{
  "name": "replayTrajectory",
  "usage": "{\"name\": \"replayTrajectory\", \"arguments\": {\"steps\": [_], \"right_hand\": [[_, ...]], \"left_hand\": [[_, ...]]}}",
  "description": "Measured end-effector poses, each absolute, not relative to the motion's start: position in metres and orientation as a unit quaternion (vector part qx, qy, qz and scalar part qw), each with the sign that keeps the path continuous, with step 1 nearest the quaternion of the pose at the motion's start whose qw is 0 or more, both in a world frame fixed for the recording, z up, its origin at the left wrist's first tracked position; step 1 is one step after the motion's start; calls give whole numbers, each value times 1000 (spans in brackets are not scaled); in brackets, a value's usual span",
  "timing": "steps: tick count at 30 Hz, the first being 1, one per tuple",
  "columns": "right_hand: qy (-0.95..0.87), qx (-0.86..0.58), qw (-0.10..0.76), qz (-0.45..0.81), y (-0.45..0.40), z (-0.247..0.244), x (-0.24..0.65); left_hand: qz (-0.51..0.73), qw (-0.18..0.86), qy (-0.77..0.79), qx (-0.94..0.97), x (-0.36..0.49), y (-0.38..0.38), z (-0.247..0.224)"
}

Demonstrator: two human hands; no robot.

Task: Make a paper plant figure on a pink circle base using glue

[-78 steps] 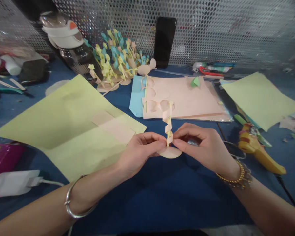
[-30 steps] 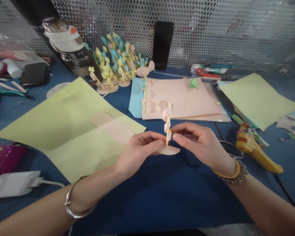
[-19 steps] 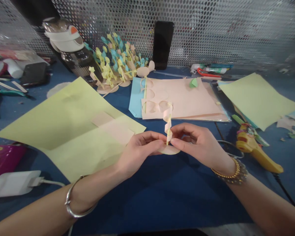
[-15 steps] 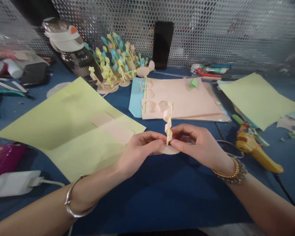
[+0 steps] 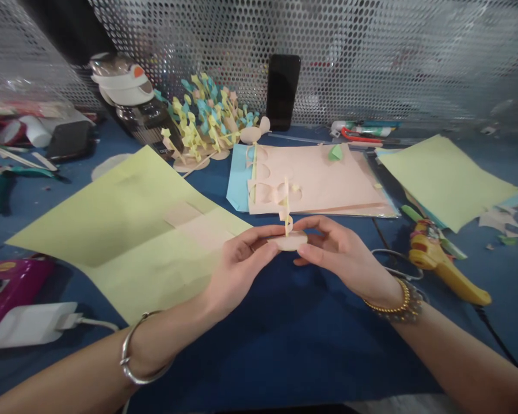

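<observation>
Between my hands is a small paper craft: a pale round base point(image 5: 292, 242) with a thin yellow stick standing up from it. A curled pink paper strip point(image 5: 286, 215) winds round the stick. My left hand point(image 5: 250, 253) pinches the base at its left edge, thumb in front and fingers behind. At the opposite edge, my right hand point(image 5: 334, 247) pinches the base with thumb and fingers. The craft is held upright above the blue table. Some fingertips are hidden behind the base.
Yellow paper point(image 5: 125, 230) lies left, pink sheets point(image 5: 319, 178) ahead, more yellow paper point(image 5: 453, 181) right. A yellow glue gun point(image 5: 451, 273) with a cord lies beside my right wrist. Finished-looking paper crafts point(image 5: 211, 115), a bottle point(image 5: 138, 109) and a phone point(image 5: 282, 92) stand behind.
My thumbs have shifted from beside the stick's foot to the base's edges, baring more of the base. The craft has tilted slightly, its base showing wider. The camera view has shifted a little.
</observation>
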State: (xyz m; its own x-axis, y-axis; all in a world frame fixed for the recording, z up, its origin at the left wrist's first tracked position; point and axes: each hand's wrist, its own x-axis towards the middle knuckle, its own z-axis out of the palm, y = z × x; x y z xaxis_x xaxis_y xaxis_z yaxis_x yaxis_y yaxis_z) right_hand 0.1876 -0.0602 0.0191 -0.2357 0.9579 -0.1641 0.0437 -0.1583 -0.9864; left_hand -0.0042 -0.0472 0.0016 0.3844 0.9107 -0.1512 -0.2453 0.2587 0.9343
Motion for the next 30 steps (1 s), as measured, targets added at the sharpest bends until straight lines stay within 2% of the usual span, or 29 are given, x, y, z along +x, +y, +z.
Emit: {"name": "replayTrajectory", "arguments": {"steps": [5, 9, 13, 20, 30], "right_hand": [[-463, -453, 448, 616, -60, 17, 182], [-443, -462, 455, 619, -61, 16, 180], [-419, -465, 470, 622, -60, 13, 180], [-398, -488, 450, 633, -58, 17, 178], [-401, -497, 388, 665, -59, 15, 179]], "left_hand": [[397, 648, 385, 524, -5, -48, 12], [408, 565, 403, 593, -5, -48, 17], [416, 537, 381, 627, -5, -48, 14], [419, 559, 417, 582, -5, -43, 6], [368, 474, 384, 702, -12, -41, 7]]}}
